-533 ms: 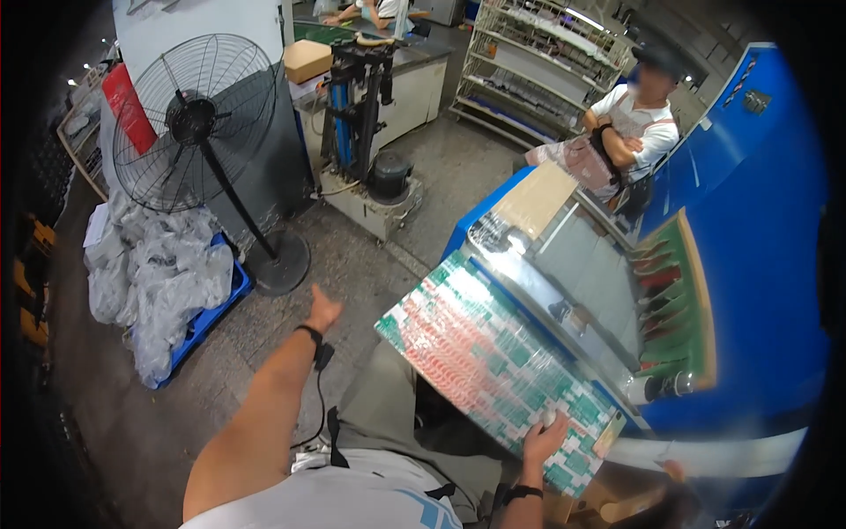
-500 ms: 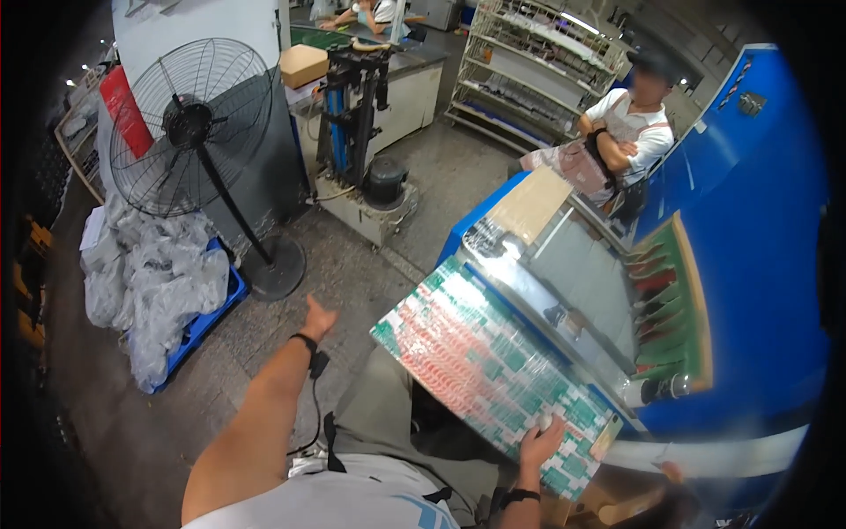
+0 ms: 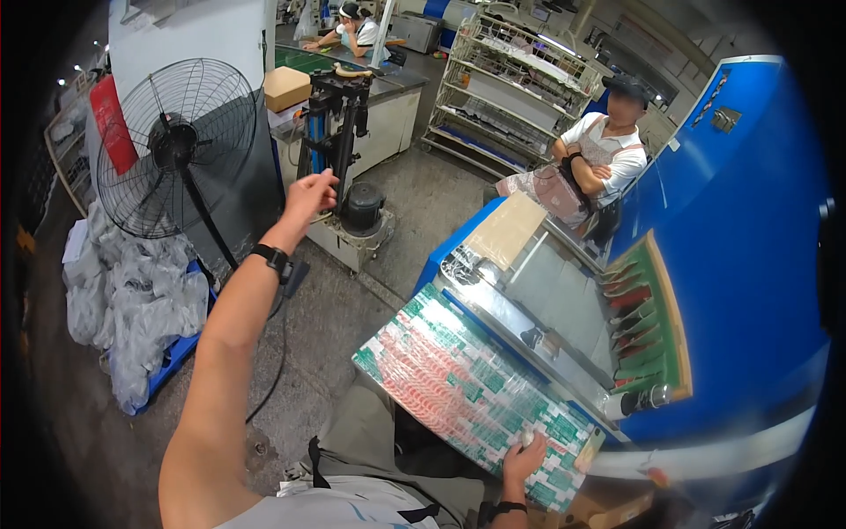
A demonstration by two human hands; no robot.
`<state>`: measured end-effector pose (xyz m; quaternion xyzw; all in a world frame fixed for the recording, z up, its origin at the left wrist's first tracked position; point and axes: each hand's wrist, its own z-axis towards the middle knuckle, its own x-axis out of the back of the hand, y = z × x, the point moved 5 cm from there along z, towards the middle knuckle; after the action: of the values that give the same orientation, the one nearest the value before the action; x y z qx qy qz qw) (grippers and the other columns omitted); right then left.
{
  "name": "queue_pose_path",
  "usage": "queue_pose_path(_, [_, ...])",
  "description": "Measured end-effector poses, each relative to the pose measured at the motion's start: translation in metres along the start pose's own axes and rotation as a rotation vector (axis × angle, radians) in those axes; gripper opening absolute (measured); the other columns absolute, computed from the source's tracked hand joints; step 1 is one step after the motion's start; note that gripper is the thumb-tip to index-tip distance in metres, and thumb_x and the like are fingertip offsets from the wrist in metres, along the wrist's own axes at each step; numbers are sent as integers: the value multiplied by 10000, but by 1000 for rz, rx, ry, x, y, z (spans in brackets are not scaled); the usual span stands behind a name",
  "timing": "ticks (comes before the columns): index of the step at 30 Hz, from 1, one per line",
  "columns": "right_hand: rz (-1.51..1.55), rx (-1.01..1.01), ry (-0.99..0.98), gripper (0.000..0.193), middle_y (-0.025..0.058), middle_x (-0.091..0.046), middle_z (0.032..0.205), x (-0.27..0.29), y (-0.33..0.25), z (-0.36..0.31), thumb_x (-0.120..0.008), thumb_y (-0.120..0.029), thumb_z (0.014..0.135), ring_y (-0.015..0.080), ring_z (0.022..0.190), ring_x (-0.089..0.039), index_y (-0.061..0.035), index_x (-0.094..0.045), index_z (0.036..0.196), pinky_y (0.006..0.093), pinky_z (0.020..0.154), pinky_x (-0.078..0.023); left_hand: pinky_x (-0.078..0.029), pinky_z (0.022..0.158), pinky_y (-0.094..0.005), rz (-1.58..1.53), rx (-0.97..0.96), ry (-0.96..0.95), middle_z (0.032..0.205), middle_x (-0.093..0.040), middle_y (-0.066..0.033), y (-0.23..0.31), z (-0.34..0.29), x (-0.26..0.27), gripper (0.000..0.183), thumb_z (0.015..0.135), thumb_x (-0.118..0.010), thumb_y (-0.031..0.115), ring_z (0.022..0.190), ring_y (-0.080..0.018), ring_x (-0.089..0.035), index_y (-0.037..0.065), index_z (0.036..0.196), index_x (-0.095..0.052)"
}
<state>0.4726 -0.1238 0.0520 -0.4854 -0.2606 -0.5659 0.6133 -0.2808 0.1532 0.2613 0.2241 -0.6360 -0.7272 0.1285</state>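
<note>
Left hand: the left hand (image 3: 310,198) has risen from low above the floor and now shows in front of the upright machine (image 3: 348,132); its fingers look loosely curled, nothing is seen in them, and whether they touch each other cannot be told.
Left wrist: a black band (image 3: 278,262) sits on it, with a cable (image 3: 284,357) hanging toward the waist.
Right hand: the right hand (image 3: 524,460) rests where it was, at the near right end of the patterned surface (image 3: 471,392), beside or over a small white thing (image 3: 527,436); whether it grips that thing is unclear.
Surface: green, white and red, shiny, it lies in front of the person along the edge of the blue machine (image 3: 749,220) and has not shifted against it; with the left arm lifted away, only the right hand seems to be at the work.
Blue machine: a brown sheet (image 3: 507,229) lies at its far end, and a curved green board (image 3: 679,309) stands along its right.
Left floor: a fan (image 3: 176,145) stands behind a heap of clear bags (image 3: 137,291).
Beyond: a seated co-worker (image 3: 595,167) keeps both arms folded, in front of a rack (image 3: 511,88).
</note>
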Motion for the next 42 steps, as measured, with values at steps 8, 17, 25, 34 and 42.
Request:
queue_pose_path(8, [16, 18, -72, 658, 268, -580, 1472, 3, -7, -7, -698, -103, 851, 496, 1396, -508, 12, -546, 1481, 579, 1193, -376, -652, 844, -362, -263, -150, -190, 802, -571, 1, 137, 12, -124, 171, 1079, -625, 214, 685, -108, -563, 65, 1128, -692])
queue_pose_path(17, [79, -90, 61, 633, 200, -592, 1463, -1, 6, 1, -716, -113, 833, 447, 1350, -538, -52, -576, 1448, 572, 1134, -415, -519, 765, -267, 202, -555, -647, 892, -647, -16, 145, -133, -244, 269, 1154, -557, 201, 805, -106, -618, -2, 1224, -720])
queue_pose_path(25, [123, -202, 87, 601, 124, -584, 1487, 9, 7, -6, -698, -150, 870, 376, 1357, -536, -116, -576, 1458, 558, 1145, -414, -480, 1143, -475, 971, -328, -724, 1467, -599, -309, -209, -212, -170, 597, 959, -759, 132, 1365, -429, -602, -81, 1478, -553])
queue_pose_path(34, [173, -227, 49, 579, 124, -581, 1494, 7, 1, -6, -682, -161, 888, 364, 1377, -529, -119, -579, 1456, 560, 1168, -405, -200, 1274, -661, 1284, -622, -504, 1659, -399, -341, -241, -312, -171, 699, 978, -633, 230, 1541, -507, -363, -48, 1590, -441])
queue_pose_path(42, [102, -209, 71, 568, 130, -602, 1476, 11, 5, -7, -673, -141, 867, 374, 1365, -545, -114, -607, 1430, 560, 1163, -421, -168, 1285, -663, 1263, -602, -477, 1679, -375, -317, -255, -315, -174, 686, 1007, -617, 257, 1566, -504, -318, -32, 1599, -425])
